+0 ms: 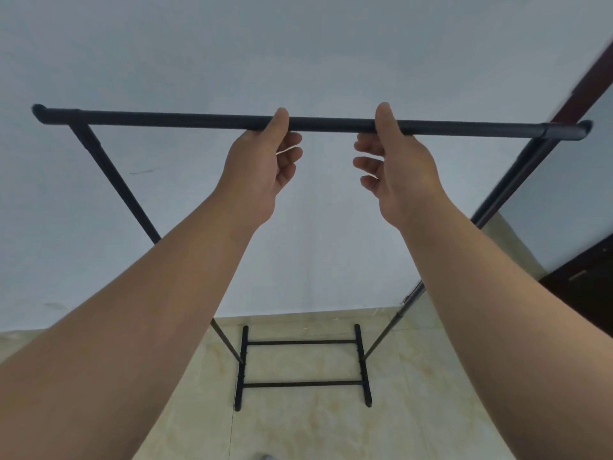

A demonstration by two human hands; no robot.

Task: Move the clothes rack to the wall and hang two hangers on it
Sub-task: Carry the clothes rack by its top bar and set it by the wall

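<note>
1. Clothes rack [331, 123]: black metal tubing, round in section, matt finish. One straight top bar with a rounded cap at each end; two slanting side poles run down to a base of two short feet joined by two thin cross rods. It stands on the floor, its base close to the foot of the wall. No brand, label or writing can be read on it.
2. Left hand [262, 161]: bare, forearm bare. The thumb lies over the top bar just left of its middle; the fingers are curled loosely below and in front of the bar, a light hold and not a full clench.
3. Right hand [394, 164]: bare, forearm bare. The thumb lies over the top bar just right of its middle; the fingers are bent and partly spread below the bar, likewise a loose hold.
4. Wall [298, 54]: plain, smooth, pale grey-blue paint, a few faint scuff marks; no writing.
5. Floor [298, 433]: glossy tiles, cream with tan marbling, thin grout lines.
6. Door frame [583, 84]: dark reddish-brown wood, at the right edge, beside the rack's right end.
</note>
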